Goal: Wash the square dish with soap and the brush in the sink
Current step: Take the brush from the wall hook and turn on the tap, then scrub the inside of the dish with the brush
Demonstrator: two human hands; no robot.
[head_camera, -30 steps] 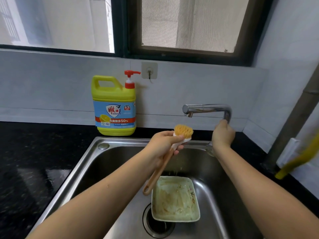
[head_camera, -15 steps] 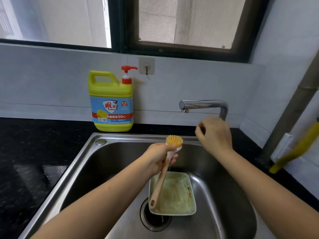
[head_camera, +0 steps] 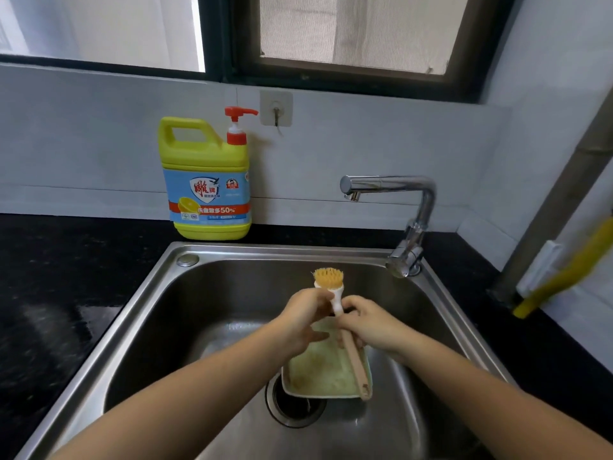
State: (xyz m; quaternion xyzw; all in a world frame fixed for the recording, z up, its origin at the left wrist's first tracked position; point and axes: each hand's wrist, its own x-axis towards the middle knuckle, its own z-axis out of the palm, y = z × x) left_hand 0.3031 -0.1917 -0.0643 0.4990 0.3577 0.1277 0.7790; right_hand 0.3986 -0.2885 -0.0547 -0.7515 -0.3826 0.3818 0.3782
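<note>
Change: right hand [head_camera: 371, 327] had left the tap [head_camera: 391, 184] at the sink's back right corner and come down to the brush [head_camera: 352, 355], meeting the left hand [head_camera: 303, 322] over the middle of the sink [head_camera: 139, 293].
Meaning: probably a handover or regrip; scrubbing had not started, no water showed at the spout, and the soap bottle [head_camera: 207, 180] behind the sink stood untouched.
Left fingers: curled round the brush's white neck, just under the upturned bristles.
Right fingers: wrapped round the upper handle, right beside the left.
Brush: upright and tilted, its handle end hanging over the dish.
Dish [head_camera: 318, 373]: flat on the sink floor, partly over the drain [head_camera: 295, 410], smeared, below both hands and untouched.
</note>
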